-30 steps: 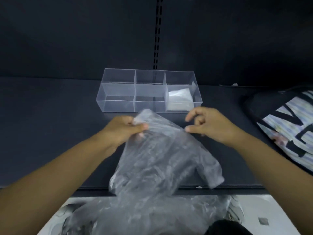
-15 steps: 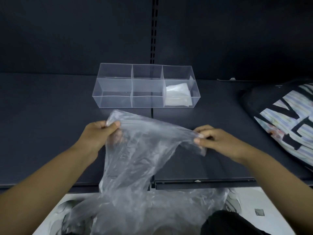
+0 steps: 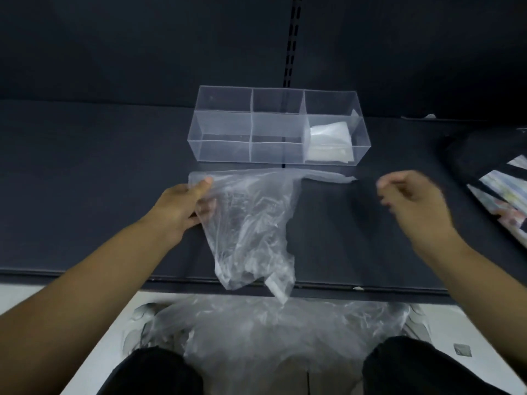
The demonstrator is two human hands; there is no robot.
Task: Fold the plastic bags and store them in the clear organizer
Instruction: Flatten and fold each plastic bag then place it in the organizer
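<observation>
Bag [image 3: 251, 223] pinched by left hand [image 3: 182, 208]; print [image 3: 500, 192] illegible.

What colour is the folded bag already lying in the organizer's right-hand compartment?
The folded bag is milky white, shown best in the head view.

A dark matte shelf [image 3: 85, 181] carries a clear, divided rectangular plastic organizer [image 3: 222, 151] toward its back. Just in front of the organizer, a crumpled clear plastic bag [image 3: 251, 220] lies spread on the shelf, its lower end over the front edge. A black fabric item with a striped print [image 3: 484, 158] lies at the right end.
</observation>
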